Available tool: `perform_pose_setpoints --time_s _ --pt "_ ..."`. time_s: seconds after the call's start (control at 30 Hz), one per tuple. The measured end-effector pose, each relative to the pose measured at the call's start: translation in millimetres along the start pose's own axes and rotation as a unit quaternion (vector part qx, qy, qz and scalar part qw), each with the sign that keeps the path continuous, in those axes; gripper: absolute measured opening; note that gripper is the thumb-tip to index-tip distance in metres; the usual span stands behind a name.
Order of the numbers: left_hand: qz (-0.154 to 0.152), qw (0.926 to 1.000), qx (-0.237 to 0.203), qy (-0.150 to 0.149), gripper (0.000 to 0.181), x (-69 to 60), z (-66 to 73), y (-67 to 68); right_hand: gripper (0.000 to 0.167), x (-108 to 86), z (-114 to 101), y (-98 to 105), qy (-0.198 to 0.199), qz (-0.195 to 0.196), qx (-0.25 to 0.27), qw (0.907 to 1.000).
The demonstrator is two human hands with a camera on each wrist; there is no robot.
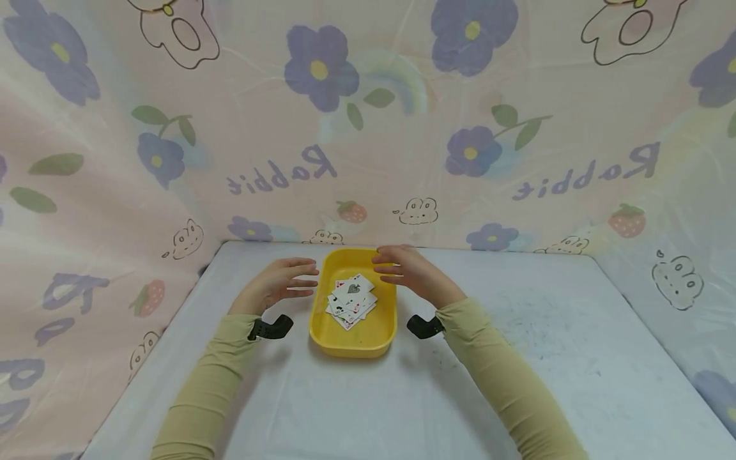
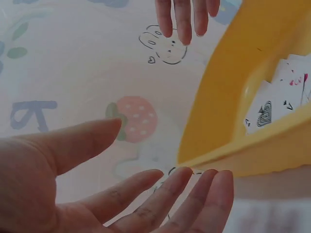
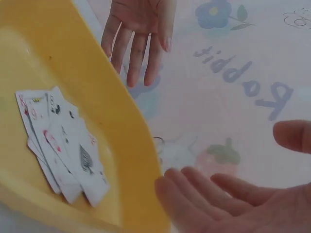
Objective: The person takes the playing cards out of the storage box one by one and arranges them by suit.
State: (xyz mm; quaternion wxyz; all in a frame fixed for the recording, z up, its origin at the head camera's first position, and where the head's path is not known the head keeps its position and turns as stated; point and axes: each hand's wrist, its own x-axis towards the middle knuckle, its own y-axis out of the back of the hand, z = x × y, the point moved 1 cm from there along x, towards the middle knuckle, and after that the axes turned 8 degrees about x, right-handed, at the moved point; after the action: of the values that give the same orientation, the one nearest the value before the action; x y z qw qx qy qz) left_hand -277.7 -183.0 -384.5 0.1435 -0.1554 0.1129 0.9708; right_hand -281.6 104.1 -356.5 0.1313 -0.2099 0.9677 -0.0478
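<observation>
A yellow plastic tray (image 1: 353, 342) sits on the table with a loose, overlapping pile of playing cards (image 1: 352, 300) inside; an ace of spades lies face up near the top. At the tray's left side is my left hand (image 1: 278, 282), its fingers extended toward the rim. My right hand (image 1: 409, 271) is at the opposite side, with its fingertips over or beside the right rim in the head view. Both hands hold nothing, thumbs spread from the fingers in the wrist views. Whether any fingertip touches the tray (image 2: 214, 107) I cannot tell.
A white-covered table (image 1: 517, 358) extends around the tray. Behind and at the sides hangs a pink patterned cloth (image 1: 391, 153) with flowers, rabbits and strawberries. Black straps with a curved part (image 1: 273, 327) are on both wrists.
</observation>
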Motion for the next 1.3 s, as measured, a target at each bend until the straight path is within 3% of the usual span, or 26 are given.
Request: perform_pose_setpoints --time_s 0.2,0.4,0.7,1.03,1.3 --pt "0.016 0.9994 0.003 0.032 0.052 7.0 -12.6 -4.3 0.055 13.9 17 -7 -0.033 0.003 0.036 0.9988" --pt "0.025 0.9969 0.06 0.043 0.042 11.2 -19.8 -10.4 0.06 27.1 34 -12 -0.065 0.026 0.099 0.9927" --pt "0.044 0.9947 0.078 0.049 0.039 15.0 -24.8 -14.1 0.074 46.8 41 -20 -0.127 0.066 0.175 0.9741" --pt "0.048 0.994 0.082 0.053 0.038 13.3 -24.8 -16.7 0.078 53.5 50 -22 -0.162 0.075 0.164 0.9703" --pt "0.046 0.9943 0.081 0.051 0.039 13.6 -25.8 -16.3 0.074 51.0 53 -25 -0.169 0.108 0.167 0.9654"
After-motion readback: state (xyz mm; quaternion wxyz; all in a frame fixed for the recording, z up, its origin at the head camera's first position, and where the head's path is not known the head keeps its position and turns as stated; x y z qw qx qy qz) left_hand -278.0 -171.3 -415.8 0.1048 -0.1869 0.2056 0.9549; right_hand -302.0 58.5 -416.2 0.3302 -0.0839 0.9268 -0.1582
